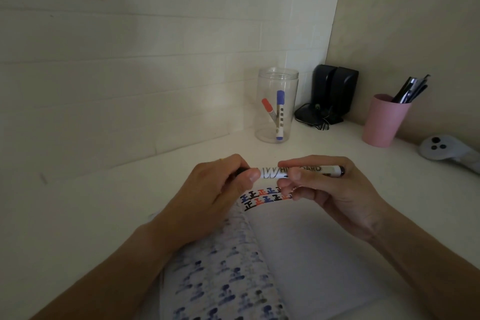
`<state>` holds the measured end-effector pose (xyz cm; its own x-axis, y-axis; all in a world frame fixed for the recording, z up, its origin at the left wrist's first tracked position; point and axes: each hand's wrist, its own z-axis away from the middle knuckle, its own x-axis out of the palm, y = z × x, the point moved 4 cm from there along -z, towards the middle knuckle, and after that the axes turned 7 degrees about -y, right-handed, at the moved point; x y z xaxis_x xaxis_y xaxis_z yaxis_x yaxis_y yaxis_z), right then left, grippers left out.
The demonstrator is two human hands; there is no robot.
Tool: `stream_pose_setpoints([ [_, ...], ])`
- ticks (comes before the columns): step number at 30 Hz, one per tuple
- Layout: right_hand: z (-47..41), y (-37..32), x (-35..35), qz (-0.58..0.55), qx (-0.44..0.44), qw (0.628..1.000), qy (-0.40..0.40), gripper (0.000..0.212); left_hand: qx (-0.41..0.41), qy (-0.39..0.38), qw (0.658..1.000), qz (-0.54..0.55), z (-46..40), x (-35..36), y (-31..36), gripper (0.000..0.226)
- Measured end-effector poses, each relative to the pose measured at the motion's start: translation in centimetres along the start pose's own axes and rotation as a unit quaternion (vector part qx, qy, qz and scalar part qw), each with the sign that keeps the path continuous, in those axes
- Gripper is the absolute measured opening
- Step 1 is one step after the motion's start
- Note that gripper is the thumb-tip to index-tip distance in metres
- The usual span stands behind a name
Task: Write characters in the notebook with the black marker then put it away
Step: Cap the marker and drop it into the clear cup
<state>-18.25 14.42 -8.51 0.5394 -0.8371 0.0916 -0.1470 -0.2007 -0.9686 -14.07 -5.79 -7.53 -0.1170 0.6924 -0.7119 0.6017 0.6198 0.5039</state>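
I hold a black whiteboard marker (270, 172) level above the open notebook (298, 247). My left hand (220, 189) pinches its cap end, which is hidden in my fingers. My right hand (327, 189) grips the white barrel near its black rear end. The notebook's right page carries two rows of black, red and blue characters (265, 197) along its top, partly hidden under my right fingers. Ink has bled through the left page in blue blotches.
A clear plastic jar (278, 78) with a red and a blue marker stands behind my hands. Black speakers (332, 91) sit in the corner, a pink cup (384, 122) of pens to the right, a grey controller (439, 149) at the far right.
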Motion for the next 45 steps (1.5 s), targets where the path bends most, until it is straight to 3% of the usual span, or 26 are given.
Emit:
stream_pose_setpoints([
  [5, 0.1, 0.6, 0.6, 0.106, 0.075, 0.989, -0.077, 0.029, -0.02, 0.045, 0.999, -0.02, -0.2, 0.2, -1.5, 0.038],
  [8, 0.0, 1.1, 1.4, 0.036, 0.074, 0.992, -0.1, 0.036, -0.026, 0.063, 0.998, -0.013, -0.3, 0.4, -1.5, 0.054],
  [10, -0.3, 1.4, 1.1, -0.031, 0.063, 0.995, -0.072, 0.055, -0.053, 0.049, 0.996, -0.049, -0.1, 0.5, -2.1, 0.057],
  [13, -0.6, 2.1, 0.1, -0.027, 0.061, 0.998, -0.004, 0.068, -0.073, 0.046, 0.988, -0.131, 0.1, 0.3, -3.0, 0.033],
  [18, -0.6, 2.5, 0.1, 0.046, 0.056, 0.996, 0.055, 0.051, -0.077, 0.067, 0.974, -0.2, 0.0, -0.2, -3.5, 0.024],
  [23, -0.8, 1.0, -0.1, 0.051, 0.03, 0.985, 0.159, 0.044, -0.078, 0.086, 0.972, -0.205, 0.3, -0.8, -3.5, 0.032],
  [28, -5.3, -6.9, -0.7, 0.216, -0.15, 0.914, 0.31, 0.041, -0.096, 0.08, 0.973, -0.196, 0.3, -0.9, -3.7, 0.038],
  [33, -10.6, -12.0, -1.0, 0.342, -0.261, 0.823, 0.371, 0.036, -0.094, 0.081, 0.971, -0.203, 0.4, -0.9, -3.7, 0.041],
  [38, -15.3, -11.4, -2.7, 0.457, -0.246, 0.773, 0.366, 0.025, -0.104, 0.079, 0.97, -0.205, 0.3, -0.9, -4.1, 0.041],
  [45, -18.9, -9.0, -4.6, 0.542, -0.13, 0.755, 0.346, 0.025, -0.109, 0.055, 0.969, -0.213, 0.0, -0.5, -4.1, 0.043],
])
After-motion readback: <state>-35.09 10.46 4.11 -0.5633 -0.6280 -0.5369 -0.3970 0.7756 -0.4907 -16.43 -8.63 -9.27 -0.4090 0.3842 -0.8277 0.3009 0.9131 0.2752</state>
